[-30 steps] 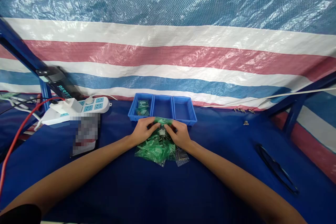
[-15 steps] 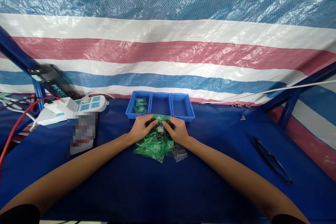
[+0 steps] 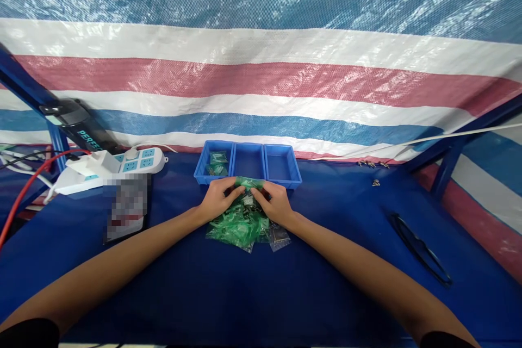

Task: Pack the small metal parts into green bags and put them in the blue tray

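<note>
1. Head view: a striped sheet (image 3: 261,43) hangs across the far side, at our twelve o'clock.
2. Below it spreads a blue table (image 3: 228,299); we take its middle as our clock's centre.
3. Three joined blue trays (image 3: 248,162) sit at twelve, near the sheet; the left one holds small green packets (image 3: 218,157).
4. At ten we see a white power strip (image 3: 138,162).
5. A heap of bags (image 3: 234,229), mostly green, lies at the centre. We judge it light, loose and slippery, apt to slide apart if scooped.
6. Our left hand (image 3: 218,198), towards eleven, and right hand (image 3: 278,201), towards one, are both pinched on one green bag (image 3: 249,181), thumbs and fingers gripping its upper edge.
7. That bag is at the heap's twelve o'clock side; we cannot tell whether it touches the trays. It looks thin and limp, so we expect little weight and a slick surface. Its top corners seem the best hold; whether the contents are fragile, we cannot tell.
8. Between two and three lie tiny metal bits (image 3: 376,182).
</note>
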Demonstrator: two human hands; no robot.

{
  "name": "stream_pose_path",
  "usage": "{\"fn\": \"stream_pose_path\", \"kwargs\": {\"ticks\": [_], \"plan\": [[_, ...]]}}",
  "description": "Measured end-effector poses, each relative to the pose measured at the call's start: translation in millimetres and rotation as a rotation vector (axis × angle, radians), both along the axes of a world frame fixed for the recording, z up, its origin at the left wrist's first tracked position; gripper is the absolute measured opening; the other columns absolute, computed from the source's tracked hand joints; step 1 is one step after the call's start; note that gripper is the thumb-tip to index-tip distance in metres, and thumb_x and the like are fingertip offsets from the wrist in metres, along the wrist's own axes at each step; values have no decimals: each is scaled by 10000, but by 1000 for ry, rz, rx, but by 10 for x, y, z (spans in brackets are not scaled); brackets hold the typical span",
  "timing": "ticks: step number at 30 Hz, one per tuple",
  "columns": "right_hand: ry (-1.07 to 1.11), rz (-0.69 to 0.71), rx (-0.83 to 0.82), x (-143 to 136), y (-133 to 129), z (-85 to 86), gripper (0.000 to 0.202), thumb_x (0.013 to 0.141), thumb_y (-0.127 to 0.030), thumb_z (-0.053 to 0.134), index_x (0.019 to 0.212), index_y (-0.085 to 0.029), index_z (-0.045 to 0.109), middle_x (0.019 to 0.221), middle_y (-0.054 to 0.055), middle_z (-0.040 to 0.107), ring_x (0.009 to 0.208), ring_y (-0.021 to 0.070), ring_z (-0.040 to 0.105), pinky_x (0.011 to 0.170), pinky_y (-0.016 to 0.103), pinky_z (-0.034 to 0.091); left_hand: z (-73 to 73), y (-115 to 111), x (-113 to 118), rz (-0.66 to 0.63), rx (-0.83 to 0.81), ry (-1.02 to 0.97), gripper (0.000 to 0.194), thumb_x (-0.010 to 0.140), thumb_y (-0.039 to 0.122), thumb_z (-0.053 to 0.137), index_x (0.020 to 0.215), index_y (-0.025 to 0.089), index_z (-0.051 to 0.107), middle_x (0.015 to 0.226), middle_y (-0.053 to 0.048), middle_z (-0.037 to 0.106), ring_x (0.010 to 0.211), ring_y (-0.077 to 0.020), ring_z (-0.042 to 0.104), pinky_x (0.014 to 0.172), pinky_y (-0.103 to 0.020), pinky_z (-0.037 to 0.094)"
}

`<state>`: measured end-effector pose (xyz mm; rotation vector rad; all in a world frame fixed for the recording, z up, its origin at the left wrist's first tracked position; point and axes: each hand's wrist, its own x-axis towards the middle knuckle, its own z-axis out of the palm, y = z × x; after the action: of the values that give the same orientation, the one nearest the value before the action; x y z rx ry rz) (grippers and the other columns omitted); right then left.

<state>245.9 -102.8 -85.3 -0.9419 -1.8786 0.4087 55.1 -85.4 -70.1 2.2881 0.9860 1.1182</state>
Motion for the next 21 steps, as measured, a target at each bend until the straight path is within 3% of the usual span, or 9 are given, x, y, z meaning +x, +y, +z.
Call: {"fn": "stream_pose_path", "kwargs": {"ticks": [21], "plan": [[-21,-10,15,-2,8,-15,318,912,-323,497,628,-186,457,540,-29,415,492,107,401,499,247,320,-19,2,-1,20,10,15,277,894,333,519,733,134,624,606,-8,592,537,-117,522,524,-221,371]]}}
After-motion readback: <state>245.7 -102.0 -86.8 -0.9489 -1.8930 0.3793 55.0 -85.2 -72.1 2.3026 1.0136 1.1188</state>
